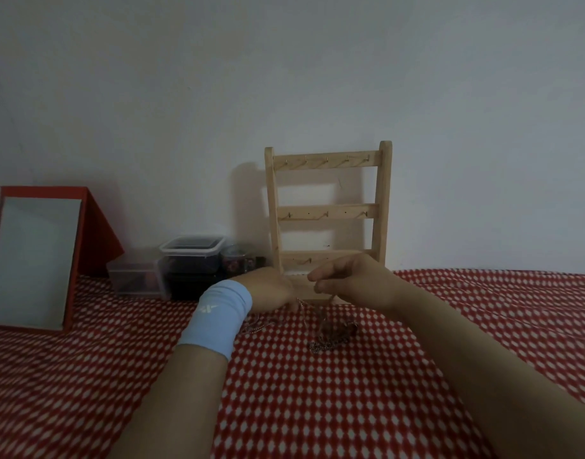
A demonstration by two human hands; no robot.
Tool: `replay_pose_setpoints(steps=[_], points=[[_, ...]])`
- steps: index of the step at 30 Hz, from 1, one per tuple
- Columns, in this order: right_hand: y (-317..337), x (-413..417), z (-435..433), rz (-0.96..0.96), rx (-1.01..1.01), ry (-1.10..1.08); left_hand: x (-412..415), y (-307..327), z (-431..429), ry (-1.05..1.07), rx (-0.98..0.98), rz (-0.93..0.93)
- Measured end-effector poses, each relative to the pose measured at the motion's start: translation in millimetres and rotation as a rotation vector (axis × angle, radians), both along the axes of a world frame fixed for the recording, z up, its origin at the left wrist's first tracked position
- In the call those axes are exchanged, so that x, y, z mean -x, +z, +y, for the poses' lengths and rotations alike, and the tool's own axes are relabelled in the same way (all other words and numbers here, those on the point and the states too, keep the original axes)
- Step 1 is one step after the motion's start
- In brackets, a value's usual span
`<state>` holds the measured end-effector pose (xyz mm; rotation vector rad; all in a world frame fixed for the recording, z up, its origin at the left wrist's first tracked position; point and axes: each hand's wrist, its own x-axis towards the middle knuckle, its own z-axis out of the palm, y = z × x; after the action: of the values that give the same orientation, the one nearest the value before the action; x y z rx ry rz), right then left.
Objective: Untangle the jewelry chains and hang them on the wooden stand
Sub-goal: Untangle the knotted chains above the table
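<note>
Right hand (350,279) pinches a thin strand, held raised. The strand runs down and back toward the person to the chain tangle (334,332), which lies on the cloth-covered tabletop (350,409) just below the grip. Left hand (268,289) is close beside it with fingertips at the strand, but the fingers are hidden, so can't tell if it's clenched. Right hand is nearer the tangle. Wooden stand (327,210) stands upright just behind both hands at the far edge, hooks bare. The tangle probably needs drawing up and apart.
</note>
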<state>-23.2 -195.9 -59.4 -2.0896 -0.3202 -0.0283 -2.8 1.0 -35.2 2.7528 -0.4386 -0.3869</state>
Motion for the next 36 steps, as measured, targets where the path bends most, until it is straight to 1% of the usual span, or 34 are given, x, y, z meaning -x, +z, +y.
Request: replay_pose_setpoints(steps=[1, 2, 4, 5, 6, 7, 9, 10, 11, 13, 14, 17, 18, 19, 20, 21, 22, 23, 24, 25, 26, 28, 31, 34, 36], points=[[0, 0, 0, 0.029, 0.067, 0.02, -1, 0, -1, 0.033, 0.088, -0.007], [0, 1, 0, 0.059, 0.163, 0.031, -2, -1, -1, 0.065, 0.228, 0.017], [-5, -1, 0, 0.101, 0.304, 0.048, -4, -3, -1, 0.177, 0.691, 0.167], [-7, -1, 1, 0.107, 0.304, 0.055, -4, -3, 0, 0.204, 0.822, 0.233], [-8, 0, 1, 0.106, 0.27, 0.056, -5, -4, 2, 0.186, 0.855, 0.244], [-8, 0, 2, 0.097, 0.223, 0.05, -4, -5, 4, 0.152, 0.771, 0.175], [-6, 1, 2, 0.08, 0.154, 0.029, -1, -5, 9, 0.057, 0.528, -0.053], [-4, 1, 2, 0.073, 0.13, 0.02, -3, -6, 11, 0.024, 0.459, -0.129], [-2, 2, 3, 0.066, 0.111, 0.017, -6, -7, 14, 0.004, 0.437, -0.15], [-3, -1, 3, 0.041, 0.094, 0.01, -6, -7, 19, -0.022, 0.398, -0.114], [-3, -1, 4, 0.028, 0.096, 0.003, -6, -7, 22, -0.029, 0.34, -0.074], [-6, -3, 5, -0.027, 0.112, -0.052, -6, -8, 29, -0.014, 0.053, 0.046], [-7, -4, 5, -0.035, 0.109, -0.075, -7, -9, 29, -0.01, -0.023, 0.041], [-7, -3, 5, -0.022, 0.085, -0.078, -8, -10, 28, -0.015, -0.04, 0.003], [-7, -3, 5, 0.004, 0.039, -0.049, -8, -9, 24, -0.03, 0.009, -0.064], [-7, -2, 5, 0.023, -0.022, 0.003, -7, -8, 18, -0.054, 0.133, -0.118], [-6, -2, 5, 0.029, -0.079, 0.052, -5, -7, 12, -0.085, 0.304, -0.137], [-5, -2, 5, 0.025, -0.123, 0.082, -1, -5, 5, -0.116, 0.479, -0.097], [-4, -2, 5, 0.027, -0.161, 0.094, 2, -6, -1, -0.147, 0.6, -0.034], [-4, -2, 4, 0.038, -0.197, 0.095, 3, -8, -7, -0.173, 0.658, 0.007], [-3, -3, 3, 0.054, -0.227, 0.088, 3, -13, -11, -0.182, 0.684, 0.018], [-4, -3, 2, 0.056, -0.252, 0.062, 0, -20, -11, -0.133, 0.72, 0.016], [-4, -3, 1, 0.012, -0.194, -0.009, -6, -24, -3, -0.037, 0.806, 0.06], [-7, -5, 0, -0.046, -0.104, -0.064, -9, -23, 3, -0.067, 0.753, 0.107], [-7, -5, 0, -0.02, -0.103, -0.036, -11, -24, 5, -0.053, 0.768, 0.113]])
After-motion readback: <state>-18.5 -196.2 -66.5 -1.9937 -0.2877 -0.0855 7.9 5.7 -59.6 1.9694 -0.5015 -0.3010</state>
